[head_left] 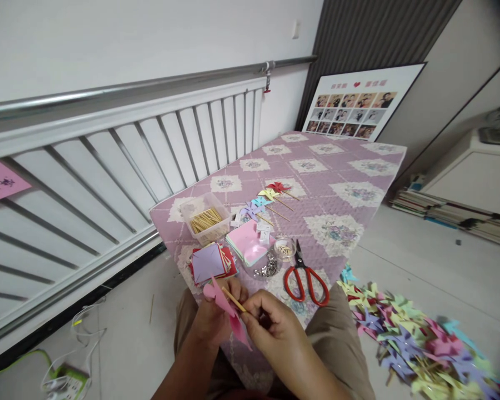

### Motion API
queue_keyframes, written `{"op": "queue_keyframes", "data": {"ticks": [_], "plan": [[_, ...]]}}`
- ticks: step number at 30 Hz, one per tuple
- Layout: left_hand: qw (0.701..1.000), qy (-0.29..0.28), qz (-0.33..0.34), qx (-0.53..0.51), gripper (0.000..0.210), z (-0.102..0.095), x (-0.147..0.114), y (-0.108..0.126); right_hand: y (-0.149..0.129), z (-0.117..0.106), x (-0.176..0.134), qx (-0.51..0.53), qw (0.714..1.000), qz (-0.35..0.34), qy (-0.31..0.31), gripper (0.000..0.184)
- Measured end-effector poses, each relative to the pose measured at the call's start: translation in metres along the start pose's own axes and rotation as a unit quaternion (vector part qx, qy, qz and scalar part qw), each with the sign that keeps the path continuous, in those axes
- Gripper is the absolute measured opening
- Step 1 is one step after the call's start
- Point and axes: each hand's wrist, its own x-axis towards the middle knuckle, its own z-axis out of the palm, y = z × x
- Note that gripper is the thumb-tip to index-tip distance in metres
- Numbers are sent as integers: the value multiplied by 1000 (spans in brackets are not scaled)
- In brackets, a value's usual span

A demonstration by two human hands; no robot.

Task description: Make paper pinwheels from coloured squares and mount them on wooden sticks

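My left hand (pixel 215 321) is closed on a pink paper pinwheel (pixel 224 304), its folded blades spreading over the fingers. A short wooden stick (pixel 234 300) lies against the pinwheel, pinched between the thumb and fingers of my right hand (pixel 273 322). Whether the stick is fastened to the paper I cannot tell. Just beyond my hands are a stack of cut paper squares (pixel 210 264) with a lilac one on top, a clear dish of small metal pins (pixel 267 265), a small round tub (pixel 284 249) and red-handled scissors (pixel 302 278).
A plastic box of wooden sticks (pixel 206 220) stands near the table's left edge, beside pink paper sheets (pixel 250 241). Finished pinwheels (pixel 261 201) lie in a row behind. Many more pinwheels (pixel 412 339) are heaped at lower right. A white radiator (pixel 150 150) runs along the left.
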Motion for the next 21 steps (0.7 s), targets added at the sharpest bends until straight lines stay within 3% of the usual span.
{"op": "queue_keyframes", "data": {"ticks": [6,10,21], "plan": [[996,-61,43,-38,45,2,0,2,-1,1,-1,-10,1000,-8,3,16],[995,-86,4,-42,39,2,1,2,-1,1,0,-12,1000,-14,4,15],[999,-39,22,-21,39,10,-1,7,-1,1,-1,-63,996,-54,11,14]]}}
